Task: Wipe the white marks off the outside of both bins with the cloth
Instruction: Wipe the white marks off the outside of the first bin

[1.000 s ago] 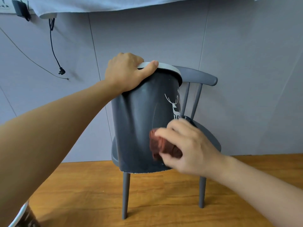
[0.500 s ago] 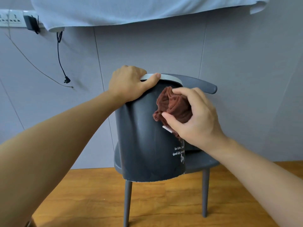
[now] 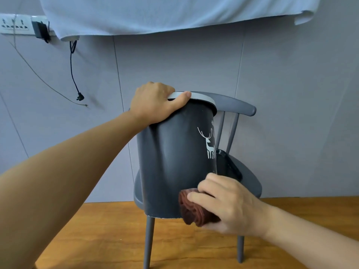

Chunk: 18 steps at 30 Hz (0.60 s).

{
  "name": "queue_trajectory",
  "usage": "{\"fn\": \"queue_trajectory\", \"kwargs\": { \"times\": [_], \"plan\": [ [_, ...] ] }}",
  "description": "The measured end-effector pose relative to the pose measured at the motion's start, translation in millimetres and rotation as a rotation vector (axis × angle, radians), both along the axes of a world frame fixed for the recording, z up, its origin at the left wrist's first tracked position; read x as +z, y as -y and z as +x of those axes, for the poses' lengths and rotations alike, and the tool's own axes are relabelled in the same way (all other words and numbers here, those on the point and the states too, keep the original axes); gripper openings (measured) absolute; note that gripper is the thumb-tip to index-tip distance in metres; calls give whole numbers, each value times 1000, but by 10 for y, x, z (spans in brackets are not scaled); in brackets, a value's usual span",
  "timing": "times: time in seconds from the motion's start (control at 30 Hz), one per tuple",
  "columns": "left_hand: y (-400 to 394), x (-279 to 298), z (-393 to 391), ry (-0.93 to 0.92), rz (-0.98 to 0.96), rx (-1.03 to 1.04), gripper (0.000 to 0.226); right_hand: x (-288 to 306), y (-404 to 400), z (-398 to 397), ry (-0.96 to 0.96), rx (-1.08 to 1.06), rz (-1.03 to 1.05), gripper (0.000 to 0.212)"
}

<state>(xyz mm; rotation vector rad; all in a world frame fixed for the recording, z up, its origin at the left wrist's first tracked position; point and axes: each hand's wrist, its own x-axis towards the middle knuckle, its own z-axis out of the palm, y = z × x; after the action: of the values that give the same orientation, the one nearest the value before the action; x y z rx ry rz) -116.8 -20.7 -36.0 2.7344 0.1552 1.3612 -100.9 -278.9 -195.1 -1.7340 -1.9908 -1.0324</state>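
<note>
Head view: bin (image 3: 174,162) held in front of chair (image 3: 242,109).
Left hand (image 3: 153,103): clamps rim, steadying bin.
Right hand (image 3: 227,206): presses bunched cloth (image 3: 191,210) against lower wall.

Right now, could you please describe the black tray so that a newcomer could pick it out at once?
Find the grey chair against the wall, where a dark bin with a white deer print is held in front of it. The black tray lies on the seat just right of the bin, partly hidden behind it. It is flat, glossy and rimmed, unlike the crumpled brown cloth below.
</note>
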Motion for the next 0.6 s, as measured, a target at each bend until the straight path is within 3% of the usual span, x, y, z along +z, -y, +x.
{"fn": "queue_trajectory", "kwargs": {
  "times": [0.2, 0.3, 0.4, 0.5, 0.6],
  "plan": [
    [-36, -13, -12, -6, -20, -2, 69, 373, 8, 249, -477, -175, 594, 26],
    [-41, -30, -37, 12, -6, -52, 65, 426, -97, 275, -628, -199, 836, 24],
    [-16, -74, -59, 68, 28, -90, 59, 255, -218, 206, -549, -205, 783, 34],
    [-3, -102, -80, 123, 77, -152, 38, 64, -326, 133, -403, -239, 657, 46],
    [-47, -73, -128, 124, 141, -262, 28, -12, -362, 60, -379, -298, 562, 53]
  ]
}}
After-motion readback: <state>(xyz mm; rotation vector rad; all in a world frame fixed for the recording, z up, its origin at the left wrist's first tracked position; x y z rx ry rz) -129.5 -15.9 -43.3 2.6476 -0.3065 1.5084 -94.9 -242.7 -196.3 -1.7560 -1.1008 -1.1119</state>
